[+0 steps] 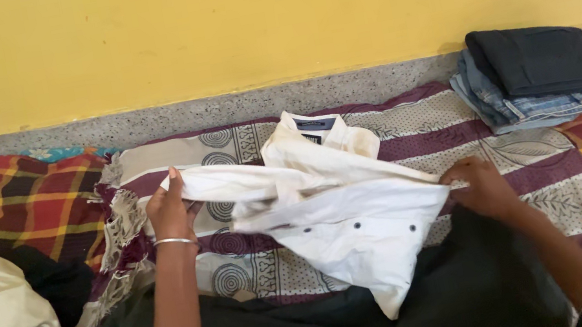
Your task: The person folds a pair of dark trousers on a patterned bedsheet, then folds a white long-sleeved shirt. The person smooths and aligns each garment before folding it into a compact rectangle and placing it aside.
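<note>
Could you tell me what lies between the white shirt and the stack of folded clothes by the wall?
In the head view, only the patterned bedspread lies between the white shirt and the folded stack; nothing rests on that stretch.

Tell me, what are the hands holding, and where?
Both hold the white shirt: left hand at its left edge, right hand at its right edge.

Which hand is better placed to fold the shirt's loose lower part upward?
Probably the right hand: it grips the white shirt just beside the hanging lower part. The left hand holds the far sleeve end.
</note>
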